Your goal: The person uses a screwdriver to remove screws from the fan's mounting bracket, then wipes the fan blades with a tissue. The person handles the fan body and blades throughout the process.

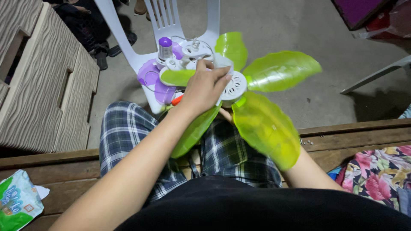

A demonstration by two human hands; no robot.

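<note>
The left hand [205, 87] lies over the white hub [234, 87] of a green fan blade assembly [265, 126], its fingers curled down and pressed together on the hub's top edge; the right hand [226, 114] is almost wholly hidden beneath the assembly, only a sliver of it showing under the hub, so whether it is gripping or merely supporting cannot be told. The assembly is held above the person's lap, over plaid shorts [128, 132], with translucent green blades spreading out to the right, up and down toward the knees; one large blade covers the right forearm.

Just beyond the hub, on the seat of a white plastic chair [165, 17], rest other fan parts: a white motor piece [195, 51] with thin wires, a small purple-capped part [165, 47], and translucent purple blades [156, 81]; an orange-handled tool [177, 100] pokes out at the chair's front edge, just beside the left wrist.

The person sits on a wooden bench [342, 137]; a flowered cloth [376, 171] lies on it at the right, a green and white packet [17, 201] at the left, and a few small screws [306, 140] near the bench's back rail; a pale wooden cabinet [43, 85] stands at the left on the concrete floor [299, 34].
</note>
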